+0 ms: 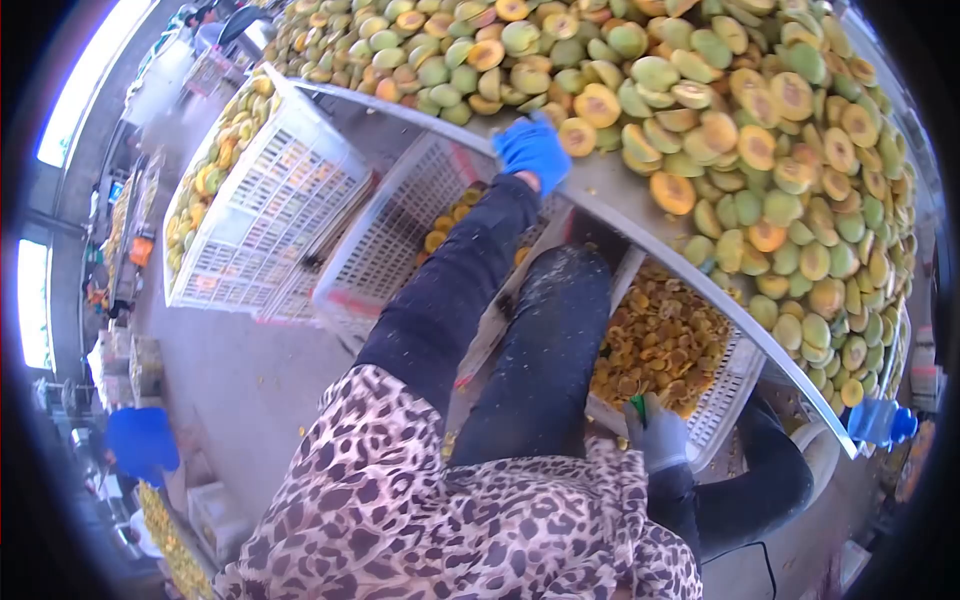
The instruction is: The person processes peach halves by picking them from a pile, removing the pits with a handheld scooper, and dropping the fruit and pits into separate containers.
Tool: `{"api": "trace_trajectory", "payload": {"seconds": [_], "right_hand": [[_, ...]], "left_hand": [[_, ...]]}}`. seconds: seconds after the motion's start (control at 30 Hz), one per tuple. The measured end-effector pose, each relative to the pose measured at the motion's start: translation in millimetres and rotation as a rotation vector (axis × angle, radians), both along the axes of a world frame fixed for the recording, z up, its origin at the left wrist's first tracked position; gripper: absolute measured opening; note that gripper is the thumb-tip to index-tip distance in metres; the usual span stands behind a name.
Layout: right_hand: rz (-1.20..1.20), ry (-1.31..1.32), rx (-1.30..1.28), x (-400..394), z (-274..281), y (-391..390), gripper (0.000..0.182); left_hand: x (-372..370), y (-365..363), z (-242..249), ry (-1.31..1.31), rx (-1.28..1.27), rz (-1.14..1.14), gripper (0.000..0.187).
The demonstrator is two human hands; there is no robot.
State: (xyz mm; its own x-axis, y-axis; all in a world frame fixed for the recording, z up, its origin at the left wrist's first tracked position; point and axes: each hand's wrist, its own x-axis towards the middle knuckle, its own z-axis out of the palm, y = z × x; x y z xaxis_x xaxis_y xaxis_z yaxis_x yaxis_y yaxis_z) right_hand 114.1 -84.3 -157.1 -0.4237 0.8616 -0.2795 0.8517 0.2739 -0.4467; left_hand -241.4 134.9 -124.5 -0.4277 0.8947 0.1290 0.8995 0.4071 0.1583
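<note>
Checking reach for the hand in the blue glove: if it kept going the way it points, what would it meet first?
The left hand, at the table edge, points into the pile; first would likely be a halved fruit beside its fingers, though depth is unclear.

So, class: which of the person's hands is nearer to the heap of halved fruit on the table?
Left. The left hand in the blue glove rests at the table edge beside the fruit heap. The right hand in the grey glove is lower, by the crate under the table.
</note>
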Motion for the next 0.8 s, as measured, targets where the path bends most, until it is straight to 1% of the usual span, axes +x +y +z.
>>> {"api": "trace_trajectory", "payload": {"seconds": [0.07, 0.1, 0.17, 0.2, 0.23, 0.27, 0.3, 0.33, 0.37, 0.43, 0.47, 0.53, 0.57, 0.67, 0.7, 0.77, 0.8], "right_hand": [[0.057, 0.015, 0.005, -4, -9, 0, 0.032], [0.092, 0.023, 0.033, -3, -10, 3, 0.034], [0.071, 0.007, 0.002, -8, 7, 12, 0.032], [0.003, 0.117, 0.020, -9, 13, 16, 0.029], [-0.069, 0.227, 0.040, -10, 21, 22, 0.026], [-0.114, 0.396, 0.012, -15, 39, 31, 0.023], [-0.159, 0.566, -0.013, -22, 60, 40, 0.020], [-0.196, 0.597, -0.010, -30, 81, 46, 0.018], [-0.230, 0.627, -0.001, -37, 98, 51, 0.016], [-0.142, 0.570, 0.222, -45, 116, 57, 0.014], [-0.122, 0.541, 0.282, -46, 122, 56, 0.016], [-0.101, 0.453, 0.356, -44, 124, 55, 0.022], [-0.112, 0.442, 0.356, -40, 123, 51, 0.022], [-0.057, 0.433, 0.424, -33, 124, 42, 0.027], [-0.061, 0.436, 0.427, -32, 124, 36, 0.027], [-0.058, 0.283, 0.508, -29, 125, 29, 0.028], [-0.066, 0.284, 0.515, -26, 127, 27, 0.028]], "left_hand": [[3, 6, -4, -0.007, 0.055, -0.033, 0.041], [5, 4, -8, -0.015, 0.052, -0.039, 0.041], [15, -4, -7, -0.099, 0.353, -0.097, 0.036], [22, -5, -4, -0.263, 0.413, -0.175, 0.039], [38, -23, 12, -0.877, 0.573, -0.224, 0.033], [71, -51, 48, -1.519, 0.718, -0.072, 0.030], [84, -67, 41, -1.944, 0.761, -0.141, 0.031], [95, -81, 33, -2.377, 0.788, -0.201, 0.032], [111, -97, 41, -2.407, 0.760, -0.206, 0.032], [139, -122, 66, -2.793, 0.424, -0.204, 0.036], [150, -131, 67, -2.813, 0.390, -0.206, 0.036], [166, -148, 67, -1.839, 0.442, -0.410, 0.045], [171, -154, 70, -1.851, 0.431, -0.414, 0.045], [181, -168, 79, -2.156, 0.449, -0.470, 0.056], [182, -172, 77, -2.153, 0.446, -0.476, 0.056], [184, -175, 69, -1.637, 0.536, -0.645, 0.057], [187, -174, 61, -1.244, 0.654, -0.629, 0.061]]}}
